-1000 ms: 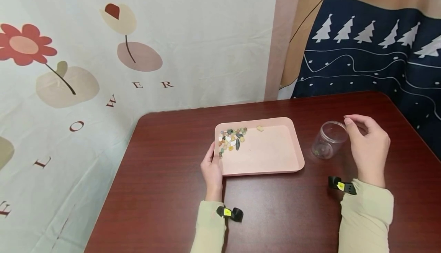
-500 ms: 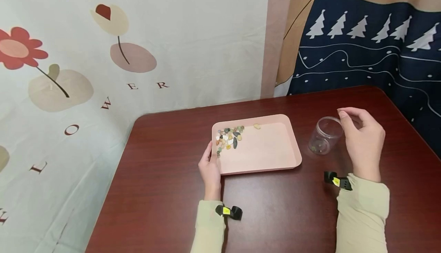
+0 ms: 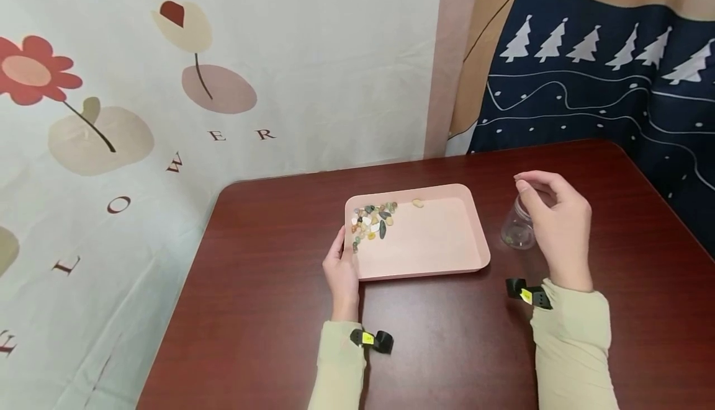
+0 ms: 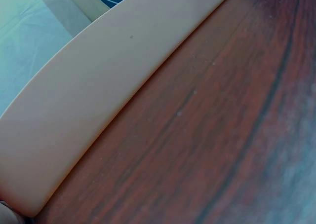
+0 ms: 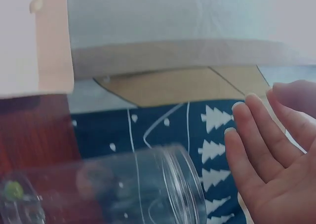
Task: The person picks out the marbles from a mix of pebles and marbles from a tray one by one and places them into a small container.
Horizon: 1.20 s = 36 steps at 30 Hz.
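My left hand [image 3: 342, 273] grips the left side of a pale pink tray [image 3: 441, 236]. In the left wrist view, the tray's outer wall [image 4: 98, 81] slants up from the tabletop. Small multicoloured pebbles [image 3: 371, 221] are bunched in the tray's left part. A single yellowish pebble [image 3: 418, 203] sits by its back wall. My right hand [image 3: 558, 224] is over the mouth of a clear jar [image 3: 516, 236], thumb and index tips together; I cannot tell whether they pinch anything. In the right wrist view, a green pebble [image 5: 14, 190] shows at the jar's bottom.
All of this stands on a dark red-brown wooden table [image 3: 268, 286]. Behind it hang a white flower-print cloth [image 3: 335, 75] and a navy cloth [image 3: 581, 93] with white trees. Black straps with yellow labels circle both wrists.
My right hand has moved left, from beside the jar to over its mouth, partly covering it. The left hand keeps its hold on the tray, and the pebbles there lie as before.
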### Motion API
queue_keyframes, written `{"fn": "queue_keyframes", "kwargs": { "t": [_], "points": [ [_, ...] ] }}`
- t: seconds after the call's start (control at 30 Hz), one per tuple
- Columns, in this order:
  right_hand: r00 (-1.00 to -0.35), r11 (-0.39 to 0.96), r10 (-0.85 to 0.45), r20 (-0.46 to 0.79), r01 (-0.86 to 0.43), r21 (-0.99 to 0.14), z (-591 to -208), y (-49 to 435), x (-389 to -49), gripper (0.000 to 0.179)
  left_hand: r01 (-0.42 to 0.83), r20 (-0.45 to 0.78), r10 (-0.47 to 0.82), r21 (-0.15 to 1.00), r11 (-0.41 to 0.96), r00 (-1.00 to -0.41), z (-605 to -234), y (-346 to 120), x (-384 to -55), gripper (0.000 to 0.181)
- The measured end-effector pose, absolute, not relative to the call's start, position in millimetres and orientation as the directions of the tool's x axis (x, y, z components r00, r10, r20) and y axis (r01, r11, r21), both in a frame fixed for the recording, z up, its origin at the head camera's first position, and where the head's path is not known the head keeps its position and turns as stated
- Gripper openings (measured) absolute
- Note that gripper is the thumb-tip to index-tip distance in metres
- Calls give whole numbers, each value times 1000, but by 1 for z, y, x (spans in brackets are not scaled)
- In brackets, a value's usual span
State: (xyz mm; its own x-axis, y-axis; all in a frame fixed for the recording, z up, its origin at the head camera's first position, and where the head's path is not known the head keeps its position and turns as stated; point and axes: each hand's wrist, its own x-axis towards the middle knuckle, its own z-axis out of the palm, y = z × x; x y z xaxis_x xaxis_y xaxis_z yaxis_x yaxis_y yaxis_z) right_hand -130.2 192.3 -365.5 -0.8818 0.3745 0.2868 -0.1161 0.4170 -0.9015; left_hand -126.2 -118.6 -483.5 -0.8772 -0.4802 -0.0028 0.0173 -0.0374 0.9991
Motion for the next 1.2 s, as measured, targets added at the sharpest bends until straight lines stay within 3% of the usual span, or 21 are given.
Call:
{"fn": "queue_keyframes", "kwargs": {
  "t": [0.4, 0.93, 1.2],
  "points": [
    [-919, 495, 143, 367, -255, -831, -373, 146, -139, 26, 17, 19, -502, 1000, 9, -865, -486, -119, -125, 39],
    [-936, 518, 31, 349, -284, -807, -375, 126, -154, 25, 17, 34, -507, 999, 38, -861, -482, -118, -129, 36],
    [-952, 525, -36, 303, -276, -805, -377, 116, -170, 23, 41, 29, -494, 999, -14, -869, -482, -119, -129, 35]
  ]
}}
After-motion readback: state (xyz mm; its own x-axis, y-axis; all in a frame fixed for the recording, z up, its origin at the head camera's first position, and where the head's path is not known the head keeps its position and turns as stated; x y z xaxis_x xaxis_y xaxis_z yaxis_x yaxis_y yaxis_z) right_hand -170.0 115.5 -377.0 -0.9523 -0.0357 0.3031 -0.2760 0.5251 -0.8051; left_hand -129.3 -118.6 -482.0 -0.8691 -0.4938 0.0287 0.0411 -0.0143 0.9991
